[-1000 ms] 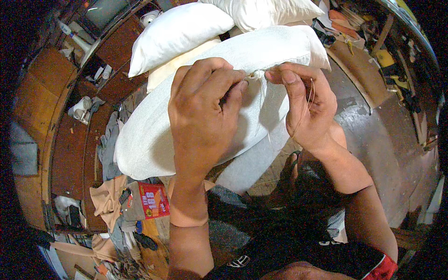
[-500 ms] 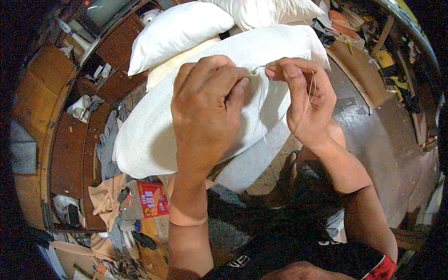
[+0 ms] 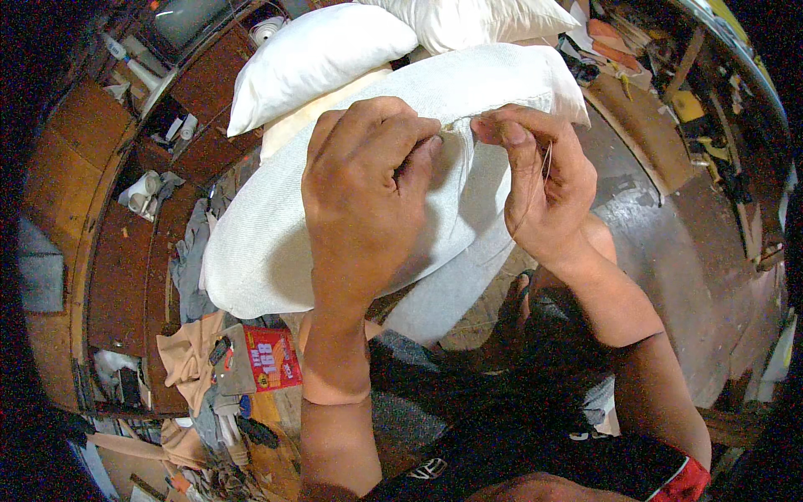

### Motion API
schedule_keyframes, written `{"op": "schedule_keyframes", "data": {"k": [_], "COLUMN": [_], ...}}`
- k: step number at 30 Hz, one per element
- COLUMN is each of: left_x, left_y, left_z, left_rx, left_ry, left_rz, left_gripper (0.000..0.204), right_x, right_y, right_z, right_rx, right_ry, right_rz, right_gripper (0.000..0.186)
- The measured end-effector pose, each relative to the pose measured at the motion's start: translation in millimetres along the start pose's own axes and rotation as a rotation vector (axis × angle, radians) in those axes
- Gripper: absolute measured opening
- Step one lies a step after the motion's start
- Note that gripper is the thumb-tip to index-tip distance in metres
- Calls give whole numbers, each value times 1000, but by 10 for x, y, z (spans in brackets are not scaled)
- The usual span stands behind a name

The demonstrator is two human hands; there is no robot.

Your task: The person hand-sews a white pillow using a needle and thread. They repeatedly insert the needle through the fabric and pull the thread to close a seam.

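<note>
A large white padded cushion (image 3: 251,251) in ribbed fabric lies across my lap, with a seam along its upper right side. At that seam my left hand (image 3: 372,180) is closed, thumb and forefinger pinching the fabric edge. Close by on the right, my right hand (image 3: 548,171) is pinched shut near the same spot. A pale thread (image 3: 548,161) loops from its fingers down over the palm. Whether a needle sits between the fingertips is hidden. Below the pinched spot, a fold of white fabric (image 3: 465,159) hangs between my hands.
White pillows (image 3: 322,63) are piled beyond the cushion. Brown wooden cabinets (image 3: 125,284) with open shelves run along the left. Tan cloth scraps (image 3: 191,351) and a red printed packet (image 3: 274,358) lie at lower left. Boards and clutter (image 3: 644,142) line the right, beside the floor (image 3: 652,251).
My right fingertips have moved slightly left, closer to the seam and my left hand. The thread loop at the right palm looks narrower. The cushion has barely moved.
</note>
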State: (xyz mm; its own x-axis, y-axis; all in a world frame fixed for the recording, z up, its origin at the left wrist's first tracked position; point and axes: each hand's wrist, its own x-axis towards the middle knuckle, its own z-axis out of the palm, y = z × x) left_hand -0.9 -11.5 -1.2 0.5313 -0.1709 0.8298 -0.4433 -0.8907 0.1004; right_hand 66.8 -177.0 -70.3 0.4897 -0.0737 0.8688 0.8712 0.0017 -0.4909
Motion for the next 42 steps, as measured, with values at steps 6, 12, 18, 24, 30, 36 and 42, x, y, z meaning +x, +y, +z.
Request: {"op": "schedule_keyframes", "data": {"k": [6, 12, 18, 24, 30, 36, 42], "left_x": [9, 8, 7, 11, 22, 11, 21], "left_y": [15, 9, 7, 12, 16, 16, -4], "left_z": [-17, -11, -11, -35, -78, -50, -63], "left_rx": [-3, 0, 5, 9, 19, 17, 23], "left_ry": [-4, -11, 4, -41, -61, -56, -60], "left_rz": [-10, -8, -4, -51, -73, -79, -74], "left_gripper": [10, 10, 10, 12, 14, 14, 15], "right_x": [-5, -6, 39, 23, 50, -6, 42], "right_y": [22, -17, -62, -51, -62, -18, 42], "right_z": [22, 31, 62, 47, 53, 73, 16], "right_rx": [-91, 66, 232, 222, 329, 323, 251], "right_ry": [21, 14, 7, 2, -5, 11, -62], "right_rz": [-77, 92, 194, 192, 232, 222, 168], "right_gripper": [7, 16, 20, 19, 17, 18, 20]}}
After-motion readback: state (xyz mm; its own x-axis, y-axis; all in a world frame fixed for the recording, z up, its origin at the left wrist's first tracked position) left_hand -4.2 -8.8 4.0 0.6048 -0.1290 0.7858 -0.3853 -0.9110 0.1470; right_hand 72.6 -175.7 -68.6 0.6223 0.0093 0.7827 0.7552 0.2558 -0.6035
